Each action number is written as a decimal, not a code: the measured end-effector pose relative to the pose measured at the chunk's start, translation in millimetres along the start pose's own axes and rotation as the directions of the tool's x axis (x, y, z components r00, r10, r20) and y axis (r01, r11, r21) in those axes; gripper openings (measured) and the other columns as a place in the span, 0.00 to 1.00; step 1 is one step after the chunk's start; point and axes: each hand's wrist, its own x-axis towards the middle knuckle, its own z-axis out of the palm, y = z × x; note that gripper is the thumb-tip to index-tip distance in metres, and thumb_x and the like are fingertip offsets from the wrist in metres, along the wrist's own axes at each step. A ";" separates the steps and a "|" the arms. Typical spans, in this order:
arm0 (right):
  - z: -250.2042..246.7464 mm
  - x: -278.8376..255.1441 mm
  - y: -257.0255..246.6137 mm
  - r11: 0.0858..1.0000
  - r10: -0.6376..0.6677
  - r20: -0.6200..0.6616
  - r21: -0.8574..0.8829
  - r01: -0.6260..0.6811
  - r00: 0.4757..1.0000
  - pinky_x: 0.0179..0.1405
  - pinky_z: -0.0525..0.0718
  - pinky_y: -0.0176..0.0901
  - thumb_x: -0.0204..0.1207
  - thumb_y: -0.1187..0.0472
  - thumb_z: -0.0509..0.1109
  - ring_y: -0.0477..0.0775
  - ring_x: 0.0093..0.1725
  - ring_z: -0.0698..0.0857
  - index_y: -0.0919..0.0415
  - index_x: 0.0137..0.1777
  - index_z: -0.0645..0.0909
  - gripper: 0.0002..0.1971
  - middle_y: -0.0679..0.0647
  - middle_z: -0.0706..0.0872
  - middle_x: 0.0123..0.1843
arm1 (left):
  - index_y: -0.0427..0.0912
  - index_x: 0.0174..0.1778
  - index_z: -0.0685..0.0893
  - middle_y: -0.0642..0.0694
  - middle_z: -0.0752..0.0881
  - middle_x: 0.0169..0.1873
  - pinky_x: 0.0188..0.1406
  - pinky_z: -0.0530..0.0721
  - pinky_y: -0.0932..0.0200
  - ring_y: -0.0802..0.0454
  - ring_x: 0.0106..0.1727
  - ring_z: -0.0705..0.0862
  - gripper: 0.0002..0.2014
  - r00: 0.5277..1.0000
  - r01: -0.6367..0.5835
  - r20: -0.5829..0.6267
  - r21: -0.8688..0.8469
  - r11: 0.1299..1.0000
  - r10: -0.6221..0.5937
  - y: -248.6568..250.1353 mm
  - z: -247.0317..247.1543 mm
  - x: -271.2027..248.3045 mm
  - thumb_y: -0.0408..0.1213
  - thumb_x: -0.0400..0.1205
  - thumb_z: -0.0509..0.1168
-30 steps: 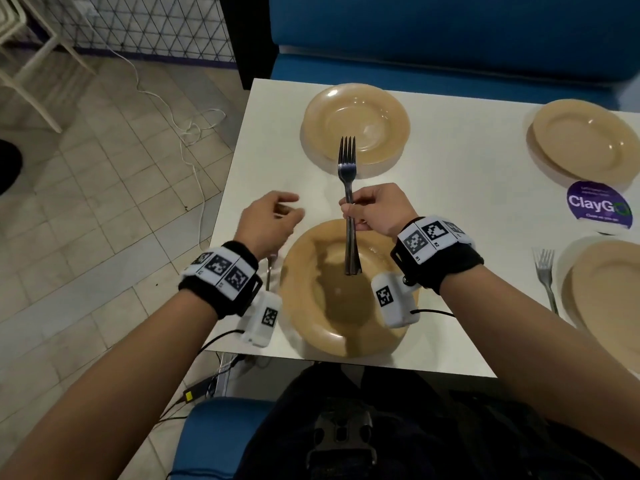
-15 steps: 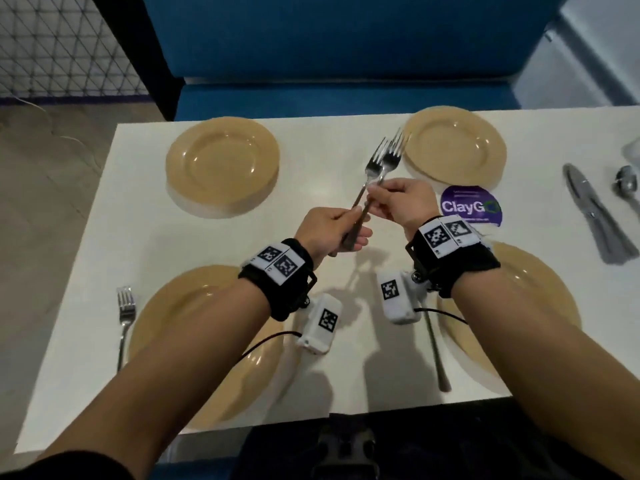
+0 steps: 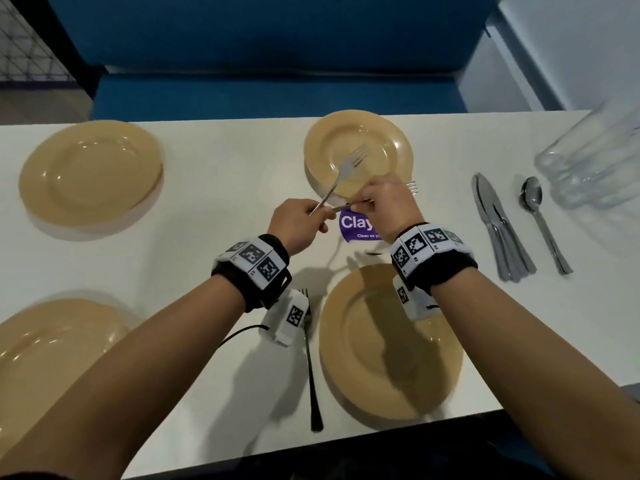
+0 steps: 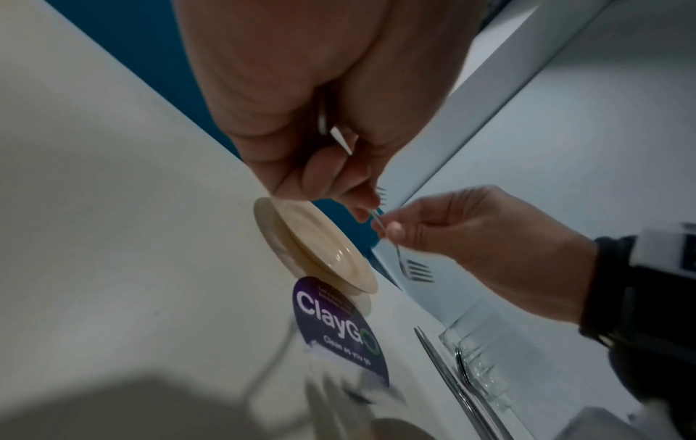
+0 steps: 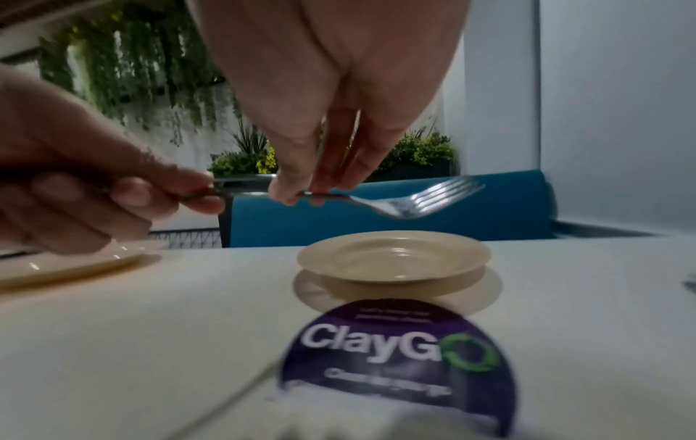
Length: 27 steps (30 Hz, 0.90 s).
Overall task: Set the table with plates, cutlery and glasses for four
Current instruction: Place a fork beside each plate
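Four tan plates sit on the white table (image 3: 214,271): far left (image 3: 90,171), far right (image 3: 367,133), near left (image 3: 52,358), near right (image 3: 388,355). My left hand (image 3: 298,226) grips the handle of one fork (image 3: 341,174), its tines raised over the far right plate. My right hand (image 3: 384,202) pinches a second fork (image 5: 399,202) by the neck, tines (image 3: 412,187) pointing right. The two hands are close together above a purple sticker (image 3: 353,225). A third fork (image 3: 311,368) lies left of the near right plate.
At the right lie stacked knives (image 3: 498,223) and spoons (image 3: 540,216), with clear glasses (image 3: 595,157) behind them. A blue bench (image 3: 277,95) runs along the table's far side. A wall (image 3: 554,46) stands at the far right.
My view has swung right along the table. Both forks, together in the right hand earlier, are now split, one in each hand, and have moved toward the far right plate.
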 end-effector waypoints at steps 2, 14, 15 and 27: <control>-3.8 1.5 13.3 0.999 -0.008 0.074 -0.039 0.011 0.997 0.58 0.69 0.39 0.78 0.65 0.68 0.59 0.61 0.78 0.61 0.57 0.87 0.11 0.59 0.86 0.54 | 0.41 0.47 0.89 0.53 0.81 0.27 0.34 0.74 0.61 0.58 0.27 0.75 0.14 1.000 -0.020 0.010 0.016 1.000 0.020 6.9 4.2 9.9 0.45 0.83 0.61; -20.9 35.1 121.0 0.883 0.414 -0.079 0.276 -0.380 0.907 0.55 0.83 0.42 0.73 0.63 0.74 0.57 0.49 0.88 0.62 0.52 0.88 0.09 0.59 0.91 0.48 | 0.43 0.59 0.83 0.50 0.88 0.44 0.24 0.79 0.72 0.58 0.26 0.79 0.15 0.981 -0.032 -0.194 -0.064 0.997 0.019 58.6 53.1 71.3 0.41 0.88 0.53; -23.1 42.0 130.3 0.845 0.469 -0.073 0.326 -0.423 0.880 0.56 0.85 0.45 0.72 0.63 0.75 0.57 0.48 0.89 0.62 0.52 0.89 0.09 0.60 0.91 0.47 | 0.42 0.58 0.83 0.48 0.89 0.45 0.24 0.79 0.70 0.57 0.26 0.79 0.15 0.982 -0.002 -0.189 -0.094 0.996 -0.015 61.3 57.2 75.9 0.41 0.88 0.53; -21.2 103.4 177.1 0.749 0.577 0.069 0.354 -0.561 0.814 0.50 0.83 0.36 0.72 0.69 0.74 0.53 0.46 0.87 0.63 0.60 0.85 0.16 0.59 0.90 0.53 | 0.41 0.54 0.84 0.50 0.87 0.34 0.21 0.76 0.70 0.65 0.15 0.78 0.13 0.981 0.106 -0.127 -0.272 0.957 -0.145 62.3 97.4 104.7 0.39 0.88 0.54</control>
